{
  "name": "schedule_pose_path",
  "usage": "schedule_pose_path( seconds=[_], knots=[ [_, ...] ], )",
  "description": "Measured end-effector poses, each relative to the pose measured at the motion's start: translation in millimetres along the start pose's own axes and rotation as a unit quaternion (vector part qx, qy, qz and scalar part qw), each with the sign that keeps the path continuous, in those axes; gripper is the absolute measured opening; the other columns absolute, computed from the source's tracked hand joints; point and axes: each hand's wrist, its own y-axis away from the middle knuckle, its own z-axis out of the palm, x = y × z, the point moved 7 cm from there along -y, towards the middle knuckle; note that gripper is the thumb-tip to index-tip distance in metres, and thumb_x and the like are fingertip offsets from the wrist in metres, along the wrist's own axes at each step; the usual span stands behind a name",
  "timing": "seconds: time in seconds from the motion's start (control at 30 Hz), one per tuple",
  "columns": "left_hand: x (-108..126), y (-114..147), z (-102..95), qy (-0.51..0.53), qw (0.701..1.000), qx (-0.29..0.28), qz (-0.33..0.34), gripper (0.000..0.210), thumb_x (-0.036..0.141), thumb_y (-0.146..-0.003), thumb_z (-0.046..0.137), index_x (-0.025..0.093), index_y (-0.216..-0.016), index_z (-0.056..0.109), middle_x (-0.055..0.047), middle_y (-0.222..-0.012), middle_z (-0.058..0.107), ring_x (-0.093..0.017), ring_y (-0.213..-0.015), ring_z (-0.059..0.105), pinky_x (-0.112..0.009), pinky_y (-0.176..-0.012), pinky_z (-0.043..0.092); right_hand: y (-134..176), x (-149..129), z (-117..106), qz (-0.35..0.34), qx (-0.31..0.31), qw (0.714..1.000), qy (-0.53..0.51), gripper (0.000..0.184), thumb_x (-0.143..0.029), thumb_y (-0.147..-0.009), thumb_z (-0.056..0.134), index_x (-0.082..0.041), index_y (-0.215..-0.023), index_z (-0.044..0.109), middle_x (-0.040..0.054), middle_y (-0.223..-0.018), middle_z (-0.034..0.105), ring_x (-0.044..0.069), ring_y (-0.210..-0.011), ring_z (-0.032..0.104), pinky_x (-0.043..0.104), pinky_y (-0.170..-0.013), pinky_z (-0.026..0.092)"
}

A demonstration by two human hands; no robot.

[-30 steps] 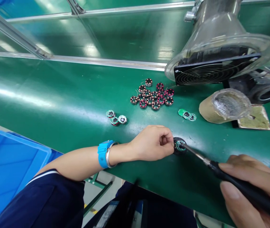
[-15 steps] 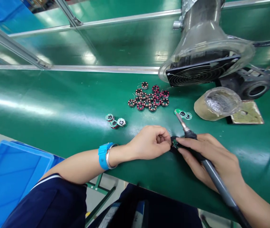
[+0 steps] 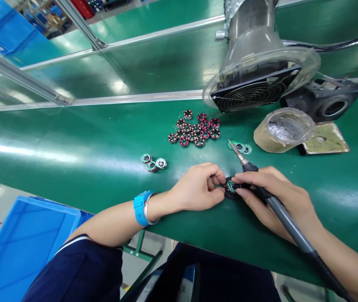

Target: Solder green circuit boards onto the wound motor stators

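A small round green circuit board (image 3: 230, 186) sits in a black round holder (image 3: 229, 196) on the bench, between my two hands. The fingertips of my left hand (image 3: 199, 188) are pinched together at the holder's left edge; what lies between them is hidden. My right hand (image 3: 284, 203) grips a soldering iron (image 3: 289, 226), its metal tip pointing up and left, away from the board. The thumb and forefinger of that hand also reach the board's right side. Beyond the iron's tip lie a few loose round circuit boards (image 3: 247, 149).
Several copper-wound coils (image 3: 192, 136) are grouped mid-bench. Three board-topped coils (image 3: 151, 166) lie left of them. At right stand a tub (image 3: 267, 136), a sponge tray (image 3: 331, 138), an iron stand (image 3: 336, 107) and a low-hanging fume hood with fan (image 3: 248, 94). A blue crate (image 3: 37, 235) is at lower left.
The view has shifted slightly. My right thumb and forefinger have shifted a little at the board, and more of its green face shows. Both hands stay at the holder.
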Motion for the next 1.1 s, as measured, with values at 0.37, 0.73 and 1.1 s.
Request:
schedule_pose_path(
  seconds=[0.37, 0.73, 1.1],
  knots=[
    [13.9, -14.9, 3.0, -0.109, 0.983, -0.050, 0.139, 0.029, 0.031, -0.081, 0.076, 0.016, -0.104, 0.066, -0.003, -0.090, 0.058, -0.015, -0.080, 0.055, -0.025, -0.072, 0.047, 1.4, -0.6, -5.3, 0.006, 0.053, 0.998, 0.016, 0.046, -0.012, -0.081, 0.071, -0.028, -0.122, 0.058, -0.0008, -0.099, 0.072, 0.014, -0.083, 0.063, 0.028, -0.072, 0.053],
    [-0.3, -0.8, -11.1, 0.033, 0.998, -0.049, 0.034, 0.010, 0.024, -0.085, 0.066, 0.014, -0.085, 0.065, 0.002, -0.075, 0.058, -0.004, -0.057, 0.048, -0.017, -0.055, 0.042, -0.4, -5.6, -1.4, -0.022, 0.042, 0.999, 0.024, 0.048, -0.009, -0.079, 0.071, -0.026, -0.122, 0.058, -0.0002, -0.095, 0.072, 0.014, -0.081, 0.061, 0.028, -0.071, 0.052],
    [-1.8, -1.6, -0.1, 0.099, 0.994, -0.040, -0.001, 0.014, 0.027, -0.086, 0.064, 0.014, -0.081, 0.064, 0.003, -0.070, 0.058, -0.005, -0.057, 0.046, -0.017, -0.053, 0.039, -2.1, -13.6, 3.2, -0.052, 0.017, 0.998, 0.023, 0.047, -0.006, -0.080, 0.067, -0.026, -0.123, 0.060, 0.0013, -0.098, 0.072, 0.014, -0.080, 0.061, 0.031, -0.075, 0.053]
  ],
)
